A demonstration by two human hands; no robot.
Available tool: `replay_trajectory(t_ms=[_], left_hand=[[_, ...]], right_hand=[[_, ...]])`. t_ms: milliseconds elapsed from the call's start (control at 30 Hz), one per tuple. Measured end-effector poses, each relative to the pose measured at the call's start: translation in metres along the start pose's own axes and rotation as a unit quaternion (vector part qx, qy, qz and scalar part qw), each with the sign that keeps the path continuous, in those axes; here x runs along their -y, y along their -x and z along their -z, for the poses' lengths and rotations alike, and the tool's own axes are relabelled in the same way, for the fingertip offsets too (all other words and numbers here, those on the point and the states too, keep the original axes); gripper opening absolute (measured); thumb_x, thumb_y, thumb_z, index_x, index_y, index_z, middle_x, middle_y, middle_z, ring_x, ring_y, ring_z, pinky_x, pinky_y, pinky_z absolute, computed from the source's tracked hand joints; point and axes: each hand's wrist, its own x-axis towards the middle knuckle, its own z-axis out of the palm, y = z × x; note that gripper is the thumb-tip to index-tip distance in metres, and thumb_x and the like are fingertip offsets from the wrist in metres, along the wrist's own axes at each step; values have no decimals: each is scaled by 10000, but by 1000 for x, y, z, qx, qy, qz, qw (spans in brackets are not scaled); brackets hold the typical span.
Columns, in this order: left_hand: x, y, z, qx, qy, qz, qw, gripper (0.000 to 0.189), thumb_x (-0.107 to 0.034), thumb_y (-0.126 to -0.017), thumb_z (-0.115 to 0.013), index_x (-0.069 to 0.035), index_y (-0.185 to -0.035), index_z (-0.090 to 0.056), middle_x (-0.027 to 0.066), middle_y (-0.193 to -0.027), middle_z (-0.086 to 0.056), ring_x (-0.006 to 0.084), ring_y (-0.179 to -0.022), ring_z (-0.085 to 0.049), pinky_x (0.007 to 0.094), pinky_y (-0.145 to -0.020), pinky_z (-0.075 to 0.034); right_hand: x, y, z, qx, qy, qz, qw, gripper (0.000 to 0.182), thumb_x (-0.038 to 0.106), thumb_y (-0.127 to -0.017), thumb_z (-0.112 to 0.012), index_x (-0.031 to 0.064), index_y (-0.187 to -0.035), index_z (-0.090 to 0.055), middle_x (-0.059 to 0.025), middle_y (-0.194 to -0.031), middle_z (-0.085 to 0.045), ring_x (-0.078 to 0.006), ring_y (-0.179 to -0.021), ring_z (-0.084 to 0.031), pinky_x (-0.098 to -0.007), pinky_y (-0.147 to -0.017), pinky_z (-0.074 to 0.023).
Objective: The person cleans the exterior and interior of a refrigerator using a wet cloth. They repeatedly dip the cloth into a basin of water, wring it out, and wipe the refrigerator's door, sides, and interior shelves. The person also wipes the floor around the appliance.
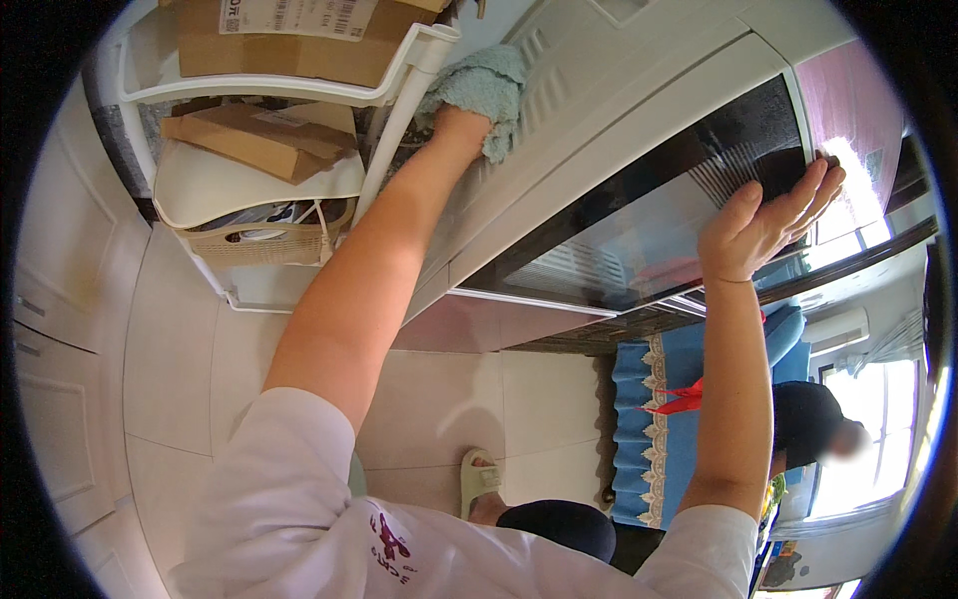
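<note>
My left hand (pixel 460 129) is mostly hidden under a pale green terry cloth (pixel 490 82), which it presses against the vented side of a white appliance (pixel 599 161). A white rack post stands just beside that wrist. My right hand (pixel 775 213) lies at the far end of the appliance's glossy dark front panel (pixel 599 239), its fingers bent over the edge and its thumb apart on the surface. No loose object shows in the right hand.
A white shelf rack (pixel 254 90) at left holds cardboard boxes (pixel 254 138) and a beige basket (pixel 258 243). Cabinets (pixel 63 247) line the far left. Beyond the appliance are a blue lace-trimmed cover (pixel 636 434) and another person (pixel 808 423). Tiled floor (pixel 434 389) lies below.
</note>
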Motion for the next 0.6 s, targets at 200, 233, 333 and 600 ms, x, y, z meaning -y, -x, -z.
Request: replay_trajectory(t_ms=[200, 233, 333, 600], left_hand=[[-52, 30, 37, 94, 330, 162, 925, 363, -216, -863, -397, -36, -1162, -496, 151, -1199, -497, 273, -1096, -468, 348, -918, -380], [-40, 36, 32, 89, 332, 168, 924, 367, -225, -865, -390, -42, -1165, -495, 160, -1195, -496, 285, -1090, -471, 351, -924, -376], [-94, 64, 63, -68, 89, -13, 994, 356, -232, -863, -379, -68, -1153, -505, 176, -1175, -501, 324, -1049, -492, 370, -914, -381], [-84, 78, 96, 87, -92, -148, 981, 418, -237, -816, -474, -101, -1211, -474, 135, -1233, -476, 287, -1137, -445, 408, -986, -315]], right_hand=[[-1, 5, 2, 10, 14, -6, 1000, 646, 423, -846, -374, 19, -1336, -257, -232, -1396, -190, -430, -1289, -143, -519, -1037, -95], [1, 1, 0, 7, 11, -4, 1000, 645, 423, -847, -374, 20, -1337, -256, -230, -1396, -190, -430, -1289, -143, -521, -1036, -94], [-8, 11, 5, 21, 16, -9, 1000, 641, 416, -847, -374, 21, -1337, -253, -229, -1398, -187, -428, -1291, -136, -519, -1038, -85], [0, 2, 2, 7, 3, 1, 1000, 646, 425, -852, -368, 10, -1334, -255, -243, -1395, -181, -435, -1285, -145, -525, -1036, -90]])
